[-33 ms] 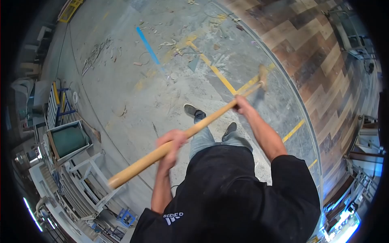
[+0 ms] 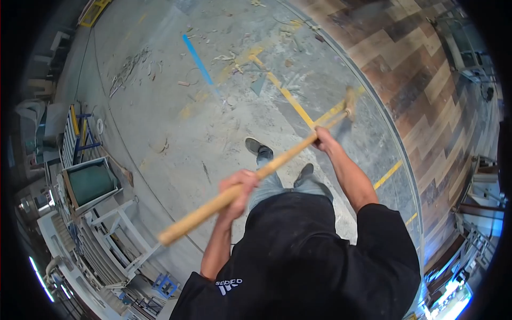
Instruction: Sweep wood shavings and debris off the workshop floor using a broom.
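"What does the person carry across the frame?"

"A long-handled broom, slanting above a dusty concrete floor, from the lower left up to the right, in front of a black T-shirt."

"And how does it look?"

"The handle is a straight, round shaft of pale, honey-coloured wood, smooth along its length. Its blunt near end looms thickest to the camera, and the shaft appears to narrow toward the far end. There the tan head is smeared by blur, its bristles too soft to make out."

"Where does each grip stand?"

"Both are closed on the wood. The left hand wraps the handle nearer the blunt end, knuckles up and slightly blurred; the right hand clasps it farther along, toward the head, with that forearm stretched forward."

"Where is the head?"

"Over a yellow stripe, near the edge of the wood-look plank flooring. Whether it touches the concrete is hard to tell."

"What lies around?"

"Pale scraps litter the concrete beyond the dark shoes, near a blue strip."
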Available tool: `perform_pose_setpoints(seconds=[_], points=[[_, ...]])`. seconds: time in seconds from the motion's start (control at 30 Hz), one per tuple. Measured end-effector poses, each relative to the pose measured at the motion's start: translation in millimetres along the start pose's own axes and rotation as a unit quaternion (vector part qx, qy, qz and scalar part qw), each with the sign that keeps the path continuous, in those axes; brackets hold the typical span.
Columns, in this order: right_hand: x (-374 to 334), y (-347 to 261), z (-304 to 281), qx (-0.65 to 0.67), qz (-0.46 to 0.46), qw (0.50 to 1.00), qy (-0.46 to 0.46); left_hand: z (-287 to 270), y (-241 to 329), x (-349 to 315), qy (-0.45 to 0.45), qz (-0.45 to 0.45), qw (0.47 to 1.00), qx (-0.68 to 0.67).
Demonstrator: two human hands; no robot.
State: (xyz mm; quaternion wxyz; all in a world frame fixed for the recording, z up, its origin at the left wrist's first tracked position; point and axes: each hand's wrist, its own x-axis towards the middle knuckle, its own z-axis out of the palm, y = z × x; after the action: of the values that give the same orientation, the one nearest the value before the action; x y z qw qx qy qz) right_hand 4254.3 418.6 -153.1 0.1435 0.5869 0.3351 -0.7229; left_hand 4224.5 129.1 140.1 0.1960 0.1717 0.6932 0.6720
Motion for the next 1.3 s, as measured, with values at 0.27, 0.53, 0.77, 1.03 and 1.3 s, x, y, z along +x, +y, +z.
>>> perform_pose_setpoints(seconds=[0.27, 0.53, 0.77, 1.03, 1.3], points=[[10, 43, 244, -0.125, 0.028, 0.949, -0.288, -138, 82, -9, 0.162, -0.082, 0.972, 0.151], [-42, 107, 477, -0.173, 0.134, 0.876, -0.429, -183, 147, -15, 0.334, -0.018, 0.881, 0.334], [-175, 44, 466, -0.080, 0.140, 0.882, -0.443, -244, 236, 25, 0.212, 0.360, 0.898, 0.141], [-63, -117, 279, 0.086, -0.005, 0.986, -0.143, -225, 109, 154, 0.180, 0.081, 0.971, 0.134], [118, -216, 149, 0.030, 0.016, 0.992, -0.119, -55, 41, 265, -0.031, -0.011, 0.999, 0.038]])
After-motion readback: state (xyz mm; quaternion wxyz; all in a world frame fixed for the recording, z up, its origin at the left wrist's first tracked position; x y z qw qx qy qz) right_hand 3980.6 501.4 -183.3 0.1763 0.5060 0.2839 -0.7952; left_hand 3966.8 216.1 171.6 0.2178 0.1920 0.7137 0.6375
